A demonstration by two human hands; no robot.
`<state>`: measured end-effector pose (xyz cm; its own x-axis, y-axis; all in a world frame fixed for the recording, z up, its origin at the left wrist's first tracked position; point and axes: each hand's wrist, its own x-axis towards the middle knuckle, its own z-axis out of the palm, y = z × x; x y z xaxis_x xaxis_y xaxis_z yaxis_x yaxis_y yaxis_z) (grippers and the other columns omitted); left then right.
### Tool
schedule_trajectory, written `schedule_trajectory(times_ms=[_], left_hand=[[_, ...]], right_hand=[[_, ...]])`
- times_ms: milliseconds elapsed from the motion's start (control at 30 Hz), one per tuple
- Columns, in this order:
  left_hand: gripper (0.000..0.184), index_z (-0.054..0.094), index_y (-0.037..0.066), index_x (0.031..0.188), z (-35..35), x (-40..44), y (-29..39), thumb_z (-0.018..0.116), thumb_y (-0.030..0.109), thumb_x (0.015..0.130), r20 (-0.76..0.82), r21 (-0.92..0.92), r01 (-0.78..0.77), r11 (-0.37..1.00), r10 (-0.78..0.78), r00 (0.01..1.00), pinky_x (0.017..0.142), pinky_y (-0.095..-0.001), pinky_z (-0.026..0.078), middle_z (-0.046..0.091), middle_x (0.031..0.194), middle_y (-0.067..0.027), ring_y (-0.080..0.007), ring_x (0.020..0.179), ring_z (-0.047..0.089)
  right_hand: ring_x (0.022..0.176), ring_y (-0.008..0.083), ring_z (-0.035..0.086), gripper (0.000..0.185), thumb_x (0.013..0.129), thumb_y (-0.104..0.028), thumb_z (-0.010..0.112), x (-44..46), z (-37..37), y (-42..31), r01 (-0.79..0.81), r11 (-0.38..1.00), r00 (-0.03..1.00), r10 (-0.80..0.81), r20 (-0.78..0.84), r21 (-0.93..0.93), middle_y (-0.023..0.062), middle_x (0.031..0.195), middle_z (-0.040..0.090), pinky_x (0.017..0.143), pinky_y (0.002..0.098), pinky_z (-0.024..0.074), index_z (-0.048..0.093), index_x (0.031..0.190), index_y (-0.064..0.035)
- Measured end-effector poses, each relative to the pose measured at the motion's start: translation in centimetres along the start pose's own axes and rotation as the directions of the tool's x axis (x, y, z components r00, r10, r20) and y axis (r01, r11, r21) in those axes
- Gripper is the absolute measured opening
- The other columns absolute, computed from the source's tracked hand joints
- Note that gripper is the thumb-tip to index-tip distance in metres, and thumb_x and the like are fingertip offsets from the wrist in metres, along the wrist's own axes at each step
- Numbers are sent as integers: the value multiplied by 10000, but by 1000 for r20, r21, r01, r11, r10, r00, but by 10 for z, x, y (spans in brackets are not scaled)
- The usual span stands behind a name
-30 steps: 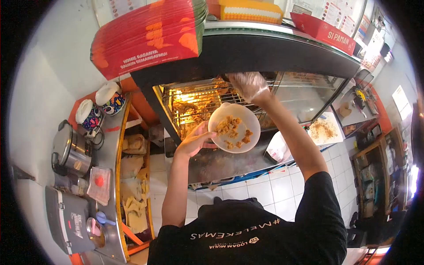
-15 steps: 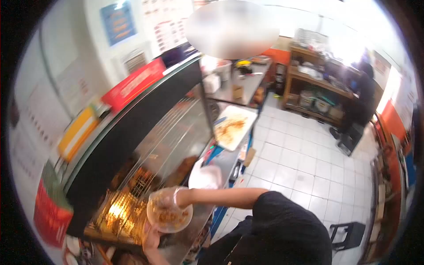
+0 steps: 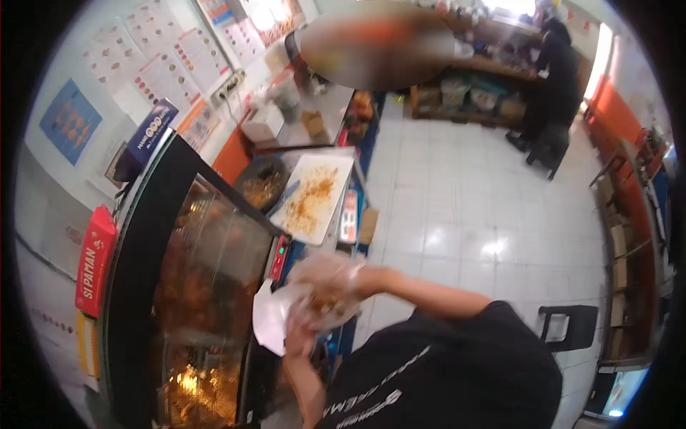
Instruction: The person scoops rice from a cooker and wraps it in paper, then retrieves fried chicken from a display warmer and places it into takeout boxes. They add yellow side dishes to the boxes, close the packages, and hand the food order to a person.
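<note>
My left hand [image 3: 300, 336] grips the near side of a clear plastic bowl [image 3: 336, 311] with brown food pieces in it. My right hand [image 3: 357, 280], in a thin clear plastic glove, is at the bowl's far side; motion blur hides its fingers. A white container [image 3: 270, 322] stands just left of the bowl, partly behind my left hand. Beyond it lies a white cutting board [image 3: 314, 196] strewn with brown and yellow crumbs, with a blue-handled knife [image 3: 286, 193] at its left edge.
A glass-fronted display warmer [image 3: 204, 286] with glowing light stands at left. A dark pan [image 3: 263, 182] with food sits behind the board. A person in dark clothes [image 3: 554, 71] is at the far shelves. A black stool [image 3: 568, 327] stands on the tiled floor at right.
My view has swung to the right. Both hands and the bowl have moved away from the display warmer's glass toward the white container. My right hand has come from inside the bowl to its far side.
</note>
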<state>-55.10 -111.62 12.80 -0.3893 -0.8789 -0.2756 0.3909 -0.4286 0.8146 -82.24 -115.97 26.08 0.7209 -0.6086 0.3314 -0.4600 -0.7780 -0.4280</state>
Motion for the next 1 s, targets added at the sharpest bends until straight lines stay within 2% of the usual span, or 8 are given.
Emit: schedule_trajectory(times_ms=[67,200,533,600,733,800,867,1000], left_hand=[[650,332,103,1529,43,44,-30,556,30,924,-90,33,-39,999,42,995,903,-372,565,500,1451,-89,-264,1194,604],[603,331,148,1470,89,142,-107,554,16,926,86,16,77,997,-78,993,925,-380,557,517,1394,-74,-237,1206,593],[713,297,157,1334,-9,376,-319,687,-81,786,-435,135,139,981,-67,898,813,-444,607,521,1301,-119,-292,1064,630],[722,291,169,1310,-29,428,-317,671,-113,766,-619,-97,57,994,-105,778,819,-475,607,453,1353,-138,-313,1122,586],[407,512,143,1238,-114,531,-322,639,66,860,-866,-79,-69,995,-34,500,966,-418,551,549,1328,-101,-256,1111,627],[463,466,65,1348,-158,547,-309,587,160,912,-756,636,723,270,29,654,1038,-347,476,451,1497,-109,-188,1240,561],[555,309,90,1511,-184,559,-305,444,282,1008,-565,432,97,-897,-185,804,1106,-386,399,356,1591,-132,-276,1368,454],[584,260,60,1559,-183,558,-305,444,210,1025,-523,-75,-459,-885,-357,774,1081,-396,429,303,1599,-114,-326,1322,501]], right_hand=[[1222,325,558,608,818,-221,752,-62,11,56,99,963,920,8,-393,250,151,1294,608,1042,430,446,542,1370,-76],[916,170,655,262,998,-56,544,-168,-17,87,-229,604,689,655,-311,763,91,947,620,790,330,558,599,1253,-36],[966,256,641,271,1031,-236,527,-424,30,107,-894,146,-46,911,-410,425,176,991,668,905,381,492,644,1095,1],[1021,270,629,318,1032,-268,516,-435,30,95,-828,-195,-353,910,-219,525,190,1040,664,931,388,475,647,1086,17],[898,258,609,301,1022,-252,536,-481,99,65,-752,-381,-499,862,-87,538,159,961,666,853,389,482,649,1057,25],[834,198,583,263,1015,-218,550,-494,141,44,-650,-429,-562,827,-17,627,117,907,662,791,348,486,657,1028,22],[817,141,566,230,1004,-187,569,-478,141,45,-607,-540,-617,783,82,584,93,879,654,749,310,480,665,998,22],[911,138,582,239,1010,-201,591,-465,125,62,-445,-699,-590,699,405,559,64,1000,662,828,281,471,631,1098,17]])
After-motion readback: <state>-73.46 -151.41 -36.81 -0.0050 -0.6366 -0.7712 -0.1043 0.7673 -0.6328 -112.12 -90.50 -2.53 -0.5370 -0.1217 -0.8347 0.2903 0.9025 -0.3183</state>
